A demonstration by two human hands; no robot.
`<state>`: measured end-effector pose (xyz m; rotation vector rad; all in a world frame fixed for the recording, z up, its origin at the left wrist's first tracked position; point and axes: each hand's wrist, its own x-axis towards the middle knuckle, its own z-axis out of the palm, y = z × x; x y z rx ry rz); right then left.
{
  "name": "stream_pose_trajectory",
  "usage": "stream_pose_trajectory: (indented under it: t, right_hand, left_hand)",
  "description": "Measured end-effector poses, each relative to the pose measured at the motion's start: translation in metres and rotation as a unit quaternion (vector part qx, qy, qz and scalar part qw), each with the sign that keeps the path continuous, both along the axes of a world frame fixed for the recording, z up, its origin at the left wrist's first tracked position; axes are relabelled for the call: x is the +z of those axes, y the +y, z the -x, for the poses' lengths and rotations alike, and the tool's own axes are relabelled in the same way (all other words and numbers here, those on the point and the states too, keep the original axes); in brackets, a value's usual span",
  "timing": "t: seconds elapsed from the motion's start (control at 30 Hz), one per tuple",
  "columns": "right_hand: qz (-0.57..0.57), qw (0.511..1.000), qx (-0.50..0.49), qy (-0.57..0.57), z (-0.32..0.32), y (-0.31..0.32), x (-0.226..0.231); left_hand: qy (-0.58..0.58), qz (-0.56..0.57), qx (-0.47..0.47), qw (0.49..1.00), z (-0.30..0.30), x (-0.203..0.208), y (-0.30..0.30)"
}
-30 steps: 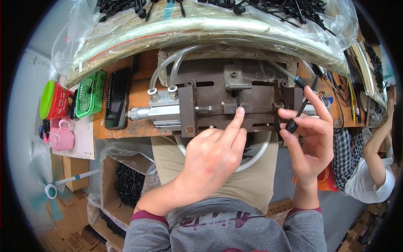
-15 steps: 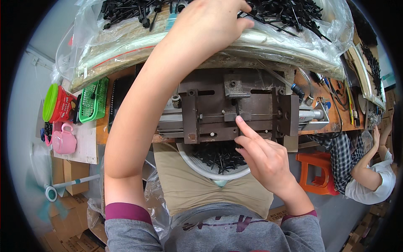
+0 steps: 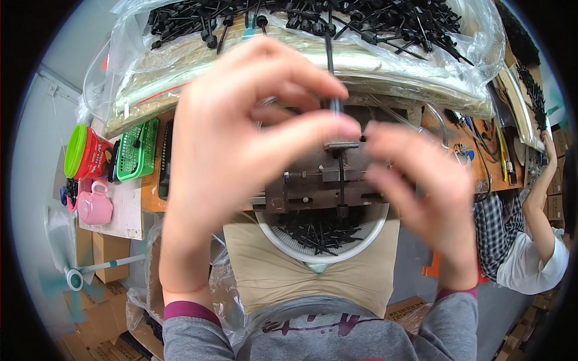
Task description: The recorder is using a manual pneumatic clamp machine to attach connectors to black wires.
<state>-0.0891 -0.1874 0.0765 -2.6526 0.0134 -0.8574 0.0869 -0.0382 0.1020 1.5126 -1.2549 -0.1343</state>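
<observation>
My left hand (image 3: 241,126) pinches a black rod-like plastic part (image 3: 329,57) between thumb and fingers, above a dark metal clamping fixture (image 3: 301,188). The rod points away from me, over the edge of the heap behind. Close to its near end is my right hand (image 3: 421,186), its fingers curled and smeared by motion; whether it grips anything does not show. Another black rod with a knobbed end (image 3: 342,201) lies across the middle of the fixture, its knob toward me. Both hands hide much of the fixture.
Many similar black parts (image 3: 415,27) lie on plastic sheeting behind the fixture. Below its front edge, a white round basket (image 3: 265,231) holds more. To the left are a green basket (image 3: 137,150), red tub (image 3: 90,153) and pink cup (image 3: 95,207). A co-worker (image 3: 533,259) sits right.
My left hand has come back from the heap to above the fixture with a black rod. My right hand has lifted off the fixture's middle toward it. The co-worker's arm has reached farther up.
</observation>
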Motion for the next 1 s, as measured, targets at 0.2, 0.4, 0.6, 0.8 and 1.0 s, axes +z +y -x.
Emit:
stream_pose_trajectory:
  t: [0.2, 0.4, 0.6, 0.8, 1.0]
  right_hand:
    - [0.349, 0.935, -0.051, -0.045, -0.087, -0.068, 0.066]
    - [0.389, 0.889, -0.05, 0.237, -0.158, -0.104, 0.053]
    - [0.343, 0.914, 0.016, 0.216, -0.143, -0.094, 0.063]
    - [0.189, 0.978, 0.069, 0.052, -0.125, -0.093, 0.083]
    - [-0.168, 0.984, 0.017, -0.062, -0.114, -0.104, 0.1]
  left_hand:
    - [-0.158, -0.056, 0.032, 0.985, 0.058, -0.038, 0.033]
    - [-0.238, -0.125, 0.056, 0.961, 0.081, -0.084, 0.033]
    - [-0.274, -0.155, 0.082, 0.946, 0.09, -0.101, 0.025]
    - [-0.268, -0.161, 0.074, 0.947, 0.084, -0.1, 0.022]
    - [-0.254, -0.166, 0.056, 0.951, 0.083, -0.095, 0.023]
